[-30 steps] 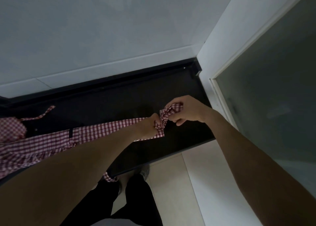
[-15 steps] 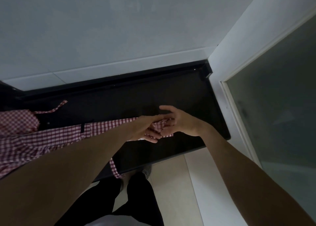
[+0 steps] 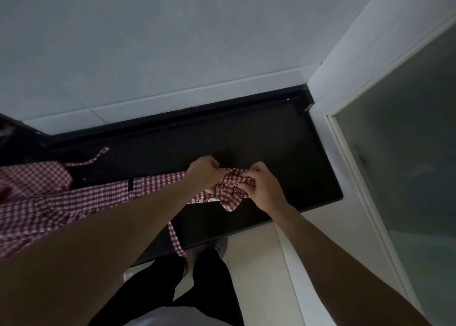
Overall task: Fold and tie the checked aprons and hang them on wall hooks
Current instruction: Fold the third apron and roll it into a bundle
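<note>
Head view: left hand (image 3: pixel 202 175), right hand (image 3: pixel 261 190) both pinch apron (image 3: pixel 158 185) strap near desk (image 3: pixel 283 153) right edge; soft, limp, grip near knot.

Black counter (image 3: pixel 283 153) runs along pale grey wall (image 3: pixel 172 41); white door frame (image 3: pixel 350 83) at counter's right end; frosted glass panel (image 3: pixel 407 165) beyond; cream floor tiles (image 3: pixel 256 264) below front edge; grey shoe (image 3: pixel 221 246) on tiles.
</note>
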Available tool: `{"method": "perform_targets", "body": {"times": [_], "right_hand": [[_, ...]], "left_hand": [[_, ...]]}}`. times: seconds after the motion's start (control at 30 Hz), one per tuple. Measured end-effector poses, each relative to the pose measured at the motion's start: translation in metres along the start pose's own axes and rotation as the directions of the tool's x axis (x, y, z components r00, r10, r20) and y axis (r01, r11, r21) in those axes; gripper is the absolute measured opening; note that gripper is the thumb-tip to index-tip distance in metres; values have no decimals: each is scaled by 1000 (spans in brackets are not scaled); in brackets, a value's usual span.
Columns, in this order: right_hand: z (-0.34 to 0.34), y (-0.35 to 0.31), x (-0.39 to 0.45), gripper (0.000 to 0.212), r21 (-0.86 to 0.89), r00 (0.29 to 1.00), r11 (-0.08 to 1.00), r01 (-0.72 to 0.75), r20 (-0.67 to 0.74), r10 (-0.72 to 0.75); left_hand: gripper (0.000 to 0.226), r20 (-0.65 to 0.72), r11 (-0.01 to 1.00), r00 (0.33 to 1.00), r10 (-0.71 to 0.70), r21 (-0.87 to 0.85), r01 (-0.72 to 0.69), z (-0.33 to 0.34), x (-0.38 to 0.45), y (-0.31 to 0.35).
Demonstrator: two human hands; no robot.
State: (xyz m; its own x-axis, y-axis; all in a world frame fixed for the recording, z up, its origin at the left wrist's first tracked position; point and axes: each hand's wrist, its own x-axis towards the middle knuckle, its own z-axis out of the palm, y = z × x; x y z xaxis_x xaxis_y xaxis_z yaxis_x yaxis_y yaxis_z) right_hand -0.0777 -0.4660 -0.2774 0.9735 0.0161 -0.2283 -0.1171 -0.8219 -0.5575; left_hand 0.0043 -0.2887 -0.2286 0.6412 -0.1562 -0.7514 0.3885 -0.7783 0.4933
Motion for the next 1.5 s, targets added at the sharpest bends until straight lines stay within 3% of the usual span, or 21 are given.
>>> {"method": "perform_targets", "body": {"times": [0.03,0.1,0.17,0.23,0.3,0.43,0.5,0.57,0.67,0.8,0.93,1.07,1.13,1.3,1.43,1.5], "right_hand": [[1,0,-1,34,-13,1000,1000,-8,-10,7],[1,-1,-1,32,-25,1000,1000,-8,-18,7],[-1,-3,0,29,-38,1000,999,-14,-10,13],[-4,-5,1,27,-41,998,997,-66,12,66],[-6,-7,3,25,-36,994,994,-104,29,105],[-17,-7,2,20,33,991,994,-100,91,96],[-24,-4,0,29,78,983,992,-103,160,89],[-28,-1,-1,43,82,974,991,-110,207,91],[-19,-5,2,41,43,976,987,-154,162,145],[-10,-11,11,37,27,969,976,-215,134,209],[-19,-1,7,42,102,970,979,-176,187,155],[-22,10,3,36,66,980,991,-117,167,104],[-23,8,4,36,77,981,990,-120,162,106],[-18,3,4,37,115,973,972,-206,127,191],[-13,-2,8,70,362,905,835,-415,259,337],[-7,-8,11,89,343,865,794,-501,236,444]], "left_hand": [[51,-96,983,990,100,166,-83,1,-4,0],[66,-231,858,896,379,450,-247,6,-14,-1],[79,-141,694,804,577,603,-393,15,-20,-2],[91,10,575,793,610,682,-451,30,-21,-6],[93,64,513,810,583,743,-429,43,-19,-13],[61,10,512,803,596,766,-389,49,-18,-18],[53,9,548,807,590,730,-408,45,-16,-19],[59,-10,609,831,556,686,-399,44,-16,-20],[76,-19,574,851,524,746,-337,56,-19,-18],[55,-81,594,839,538,742,-310,64,-18,-16],[34,-21,581,787,616,687,-436,45,-16,-22],[33,72,439,691,720,724,-532,11,-12,-39],[38,83,435,717,692,745,-507,0,-13,-43],[47,4,550,775,631,703,-451,10,-9,-44],[50,-6,583,807,591,695,-422,19,-3,-58],[52,-14,576,796,605,698,-426,21,-1,-62]]}}
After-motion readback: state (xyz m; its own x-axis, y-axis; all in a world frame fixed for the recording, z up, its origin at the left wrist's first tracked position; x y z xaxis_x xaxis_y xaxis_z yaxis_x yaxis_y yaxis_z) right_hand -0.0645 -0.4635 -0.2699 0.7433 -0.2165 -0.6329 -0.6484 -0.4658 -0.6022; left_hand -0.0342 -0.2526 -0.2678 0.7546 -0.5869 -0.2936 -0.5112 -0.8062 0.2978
